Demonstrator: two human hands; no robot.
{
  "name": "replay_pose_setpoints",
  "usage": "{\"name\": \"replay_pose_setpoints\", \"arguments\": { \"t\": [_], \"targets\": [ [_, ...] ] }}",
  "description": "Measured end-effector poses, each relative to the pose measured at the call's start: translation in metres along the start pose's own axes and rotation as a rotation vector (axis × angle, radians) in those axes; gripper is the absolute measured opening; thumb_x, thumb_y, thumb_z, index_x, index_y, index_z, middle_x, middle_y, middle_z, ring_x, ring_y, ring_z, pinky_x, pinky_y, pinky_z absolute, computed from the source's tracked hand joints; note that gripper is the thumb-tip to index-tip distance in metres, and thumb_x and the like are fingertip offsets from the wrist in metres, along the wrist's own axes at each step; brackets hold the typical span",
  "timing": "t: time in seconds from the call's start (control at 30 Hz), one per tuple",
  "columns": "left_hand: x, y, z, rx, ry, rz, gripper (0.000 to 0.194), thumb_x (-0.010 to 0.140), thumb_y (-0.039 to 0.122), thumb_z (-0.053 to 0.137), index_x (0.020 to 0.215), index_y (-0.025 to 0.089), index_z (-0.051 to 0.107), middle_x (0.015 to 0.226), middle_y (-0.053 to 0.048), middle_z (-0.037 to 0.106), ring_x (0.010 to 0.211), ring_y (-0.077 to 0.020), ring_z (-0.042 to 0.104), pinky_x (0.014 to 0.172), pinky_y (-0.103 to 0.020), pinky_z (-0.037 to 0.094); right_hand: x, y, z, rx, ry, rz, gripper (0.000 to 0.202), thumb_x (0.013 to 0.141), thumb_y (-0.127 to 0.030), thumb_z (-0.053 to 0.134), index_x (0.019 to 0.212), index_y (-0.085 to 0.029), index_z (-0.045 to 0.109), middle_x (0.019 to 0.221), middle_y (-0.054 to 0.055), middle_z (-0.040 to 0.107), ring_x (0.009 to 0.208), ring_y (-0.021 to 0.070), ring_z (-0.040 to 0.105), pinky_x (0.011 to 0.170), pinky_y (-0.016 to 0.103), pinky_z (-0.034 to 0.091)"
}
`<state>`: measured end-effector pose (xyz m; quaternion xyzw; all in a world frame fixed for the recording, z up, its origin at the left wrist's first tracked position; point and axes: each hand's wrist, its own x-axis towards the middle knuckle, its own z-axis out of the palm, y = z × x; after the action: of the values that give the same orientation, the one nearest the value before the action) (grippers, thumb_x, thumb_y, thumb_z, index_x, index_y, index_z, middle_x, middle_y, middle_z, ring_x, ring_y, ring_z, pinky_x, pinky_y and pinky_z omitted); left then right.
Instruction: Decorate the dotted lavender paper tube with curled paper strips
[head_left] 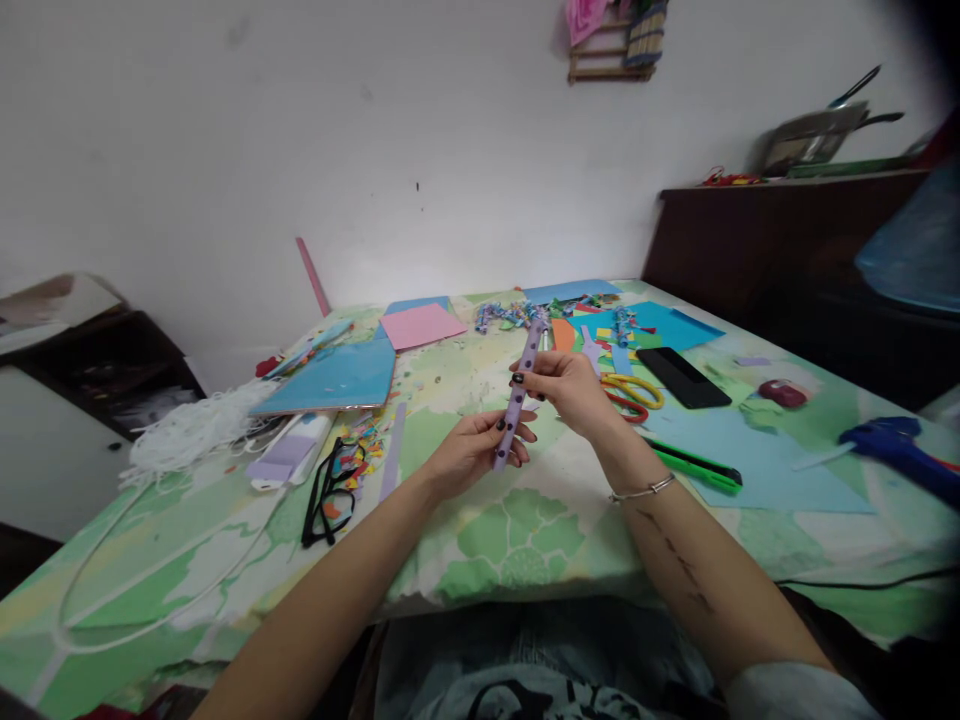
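A narrow purple paper strip with dark dots (pixel 531 345) is held up at a slant over the middle of the table. Its lower part is pinched between the thumb and fingers of my left hand (pixel 471 452). Higher up, my right hand (pixel 566 388) grips the same strip with thumb and fingertips. To the right of my right hand lie scissors with yellow and red handles (pixel 634 390) and a green box cutter (pixel 697 465). A plain purple strip (pixel 393 450) rests on the tablecloth left of my left hand.
Black glasses (pixel 328 492), paper scraps, white cord (pixel 195 425) and a blue pack (pixel 330 378) lie on the left. A pink sheet (pixel 422 326) and shiny tinsel (pixel 506 316) sit farther back. A black phone (pixel 684 377) and a blue glue gun (pixel 900 455) are on the right.
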<state>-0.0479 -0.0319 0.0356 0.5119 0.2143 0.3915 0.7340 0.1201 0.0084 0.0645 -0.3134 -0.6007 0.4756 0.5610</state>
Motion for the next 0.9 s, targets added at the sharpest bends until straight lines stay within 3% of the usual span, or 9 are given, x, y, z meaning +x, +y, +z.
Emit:
{"name": "replay_pose_setpoints", "arguments": {
  "t": [0.2, 0.4, 0.7, 0.9],
  "targets": [
    [0.003, -0.007, -0.013, -0.013, 0.101, -0.062, 0.026, 0.072, 0.029, 0.073, 0.084, 0.009, 0.062, 0.074, -0.005, 0.063, 0.062, -0.0117, 0.062, 0.062, -0.024, 0.047, 0.002, -0.001, -0.004, 0.025, 0.03, -0.002, 0.024, 0.061, -0.03, 0.078, 0.079, -0.014, 0.072, 0.066, 0.002, 0.064, 0.054, 0.0081, 0.047, 0.049, 0.023, 0.035],
    [0.004, -0.009, -0.018, -0.06, 0.083, -0.107, 0.028, 0.066, 0.029, 0.078, 0.074, 0.011, 0.057, 0.068, -0.003, 0.063, 0.056, -0.0114, 0.062, 0.055, -0.022, 0.047, 0.0, -0.002, 0.0, 0.075, -0.005, 0.001, 0.023, 0.061, -0.028, 0.078, 0.079, -0.014, 0.072, 0.064, 0.001, 0.063, 0.052, 0.0071, 0.046, 0.05, 0.023, 0.036],
    [0.001, -0.003, -0.016, 0.246, 0.139, -0.01, 0.039, 0.068, 0.034, 0.075, 0.099, 0.012, 0.068, 0.094, -0.013, 0.071, 0.075, -0.019, 0.069, 0.074, -0.035, 0.053, 0.003, 0.0, -0.006, -0.038, 0.042, -0.035, 0.028, 0.063, -0.034, 0.075, 0.081, -0.014, 0.072, 0.066, 0.003, 0.064, 0.054, 0.009, 0.049, 0.049, 0.023, 0.037],
    [0.0, -0.003, -0.012, 0.266, 0.1, -0.011, 0.035, 0.071, 0.036, 0.073, 0.093, 0.01, 0.068, 0.082, -0.012, 0.071, 0.071, -0.0195, 0.069, 0.074, -0.036, 0.054, 0.003, 0.002, -0.006, -0.009, 0.008, -0.052, 0.023, 0.063, -0.028, 0.076, 0.081, -0.014, 0.072, 0.064, 0.001, 0.063, 0.053, 0.0075, 0.048, 0.05, 0.022, 0.036]
  ]
}}
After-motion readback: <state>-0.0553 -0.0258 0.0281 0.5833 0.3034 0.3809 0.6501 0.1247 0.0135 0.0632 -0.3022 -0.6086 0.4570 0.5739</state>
